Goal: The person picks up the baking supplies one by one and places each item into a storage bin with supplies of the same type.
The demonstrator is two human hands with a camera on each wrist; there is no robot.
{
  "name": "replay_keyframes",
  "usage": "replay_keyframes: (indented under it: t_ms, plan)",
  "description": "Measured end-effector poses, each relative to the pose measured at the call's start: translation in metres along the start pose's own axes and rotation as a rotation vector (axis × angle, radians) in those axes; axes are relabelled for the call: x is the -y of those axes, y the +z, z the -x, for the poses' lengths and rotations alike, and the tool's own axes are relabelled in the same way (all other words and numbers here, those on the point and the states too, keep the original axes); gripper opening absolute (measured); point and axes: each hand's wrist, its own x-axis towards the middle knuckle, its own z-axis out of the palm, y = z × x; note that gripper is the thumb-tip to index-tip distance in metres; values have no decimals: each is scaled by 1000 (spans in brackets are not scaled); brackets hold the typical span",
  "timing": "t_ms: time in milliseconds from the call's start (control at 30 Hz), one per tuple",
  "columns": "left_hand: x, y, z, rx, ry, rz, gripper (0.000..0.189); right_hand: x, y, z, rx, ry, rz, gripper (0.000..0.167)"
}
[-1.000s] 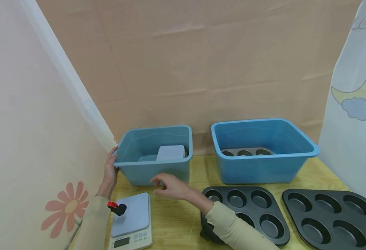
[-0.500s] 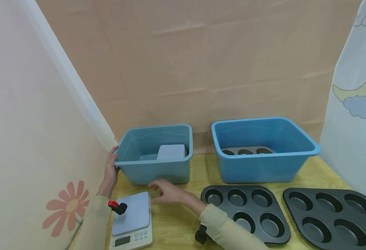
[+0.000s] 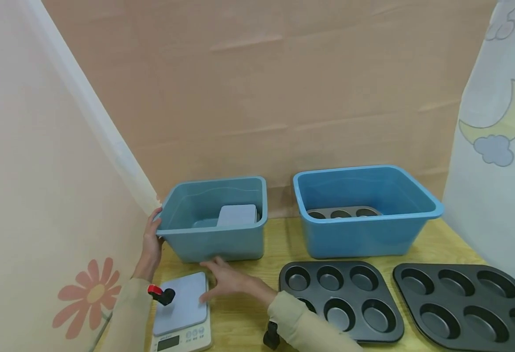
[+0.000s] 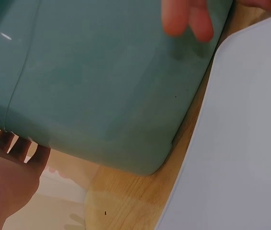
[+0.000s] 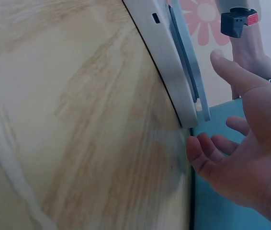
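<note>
My left hand [image 3: 151, 246] rests against the outer left end of the blue-green basin [image 3: 213, 242], its fingers up at the rim. In the left wrist view those fingers pass partly out of sight behind the basin wall [image 4: 102, 96]. My right hand [image 3: 227, 282] is low in front of the basin, thumb and fingers spread, holding nothing. Its thumb overlaps the right edge of a white kitchen scale [image 3: 180, 303] in the head view. From the right wrist, the scale's side [image 5: 166, 62] shows just beyond the open hand [image 5: 250, 158]. A pale, flat, box-like thing [image 3: 237, 215] lies inside the basin.
A brighter blue basin [image 3: 371, 237] at the back right holds a muffin tin [image 3: 344, 212]. Two dark muffin tins, a nearer one [image 3: 357, 303] and one farther right [image 3: 461, 305], lie on the wooden table [image 3: 239, 313]. Printed sheets flank both sides.
My right hand has moved down and left from before the basin to the scale's right edge, its thumb spreading from the fingers. The left hand has stayed at the basin.
</note>
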Motion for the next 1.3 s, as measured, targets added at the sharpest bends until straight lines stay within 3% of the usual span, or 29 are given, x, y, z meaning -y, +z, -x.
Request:
replay_keyframes:
  t_ms: [433, 767, 1300]
  plan:
    - [1, -1, -1, -3, -4, 3, 53, -3, 8, -6, 29, 115, -91, 94]
    - [3, -2, 0, 6, -1, 5, 52, -1, 4, -5, 105, 156, -117, 91]
    - [4, -2, -1, 5, 19, 13, 53, 1, -10, 10, 103, 178, -125, 77]
